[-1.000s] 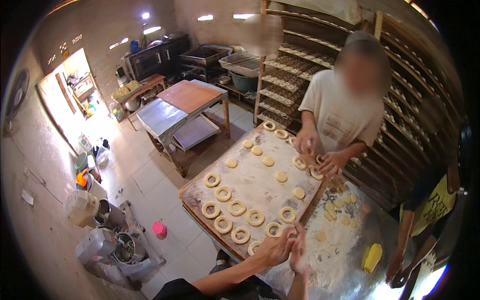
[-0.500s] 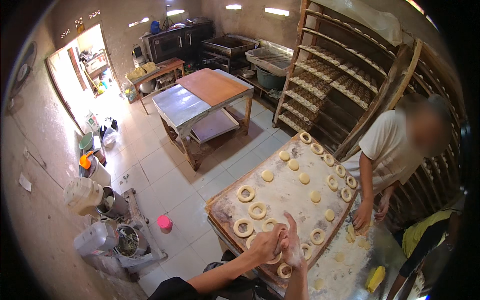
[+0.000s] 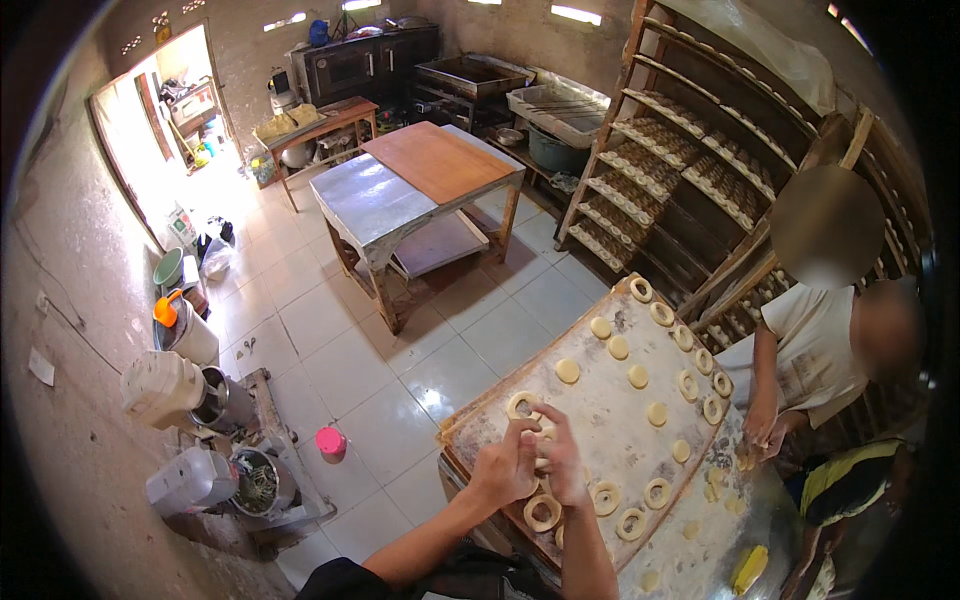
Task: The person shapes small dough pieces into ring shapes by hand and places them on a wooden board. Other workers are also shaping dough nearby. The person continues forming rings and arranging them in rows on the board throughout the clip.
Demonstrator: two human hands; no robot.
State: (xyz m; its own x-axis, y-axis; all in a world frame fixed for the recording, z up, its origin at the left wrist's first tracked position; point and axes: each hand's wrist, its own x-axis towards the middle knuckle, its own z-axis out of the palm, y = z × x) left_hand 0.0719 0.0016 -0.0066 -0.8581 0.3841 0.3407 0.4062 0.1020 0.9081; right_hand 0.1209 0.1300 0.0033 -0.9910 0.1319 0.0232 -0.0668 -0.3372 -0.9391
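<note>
My left hand (image 3: 503,466) and my right hand (image 3: 563,458) are raised close together over the near left part of a floured wooden board (image 3: 610,440). The left fingers are curled in toward the right hand. My right fingers bend over to the left, closed toward the left hand. Anything between them is hidden. Around and under my hands lie pale dough rings, one just beyond the fingers (image 3: 523,405) and one below them (image 3: 542,512). Small dough discs, such as this one (image 3: 567,371), lie in the middle, and more rings line the far right edge.
A co-worker's hands (image 3: 764,432) touch dough at the floured table (image 3: 690,560) on the right. A yellow packet (image 3: 749,570) lies there. Beyond stands a rack (image 3: 640,190) of filled trays. A metal-topped table (image 3: 375,205) is ahead; a pink container (image 3: 330,443) stands on the floor.
My view has swung slightly, so the board sits further right. My raised right fingers have bent toward the left hand. The co-worker's hands have come together, and another person's head shows behind.
</note>
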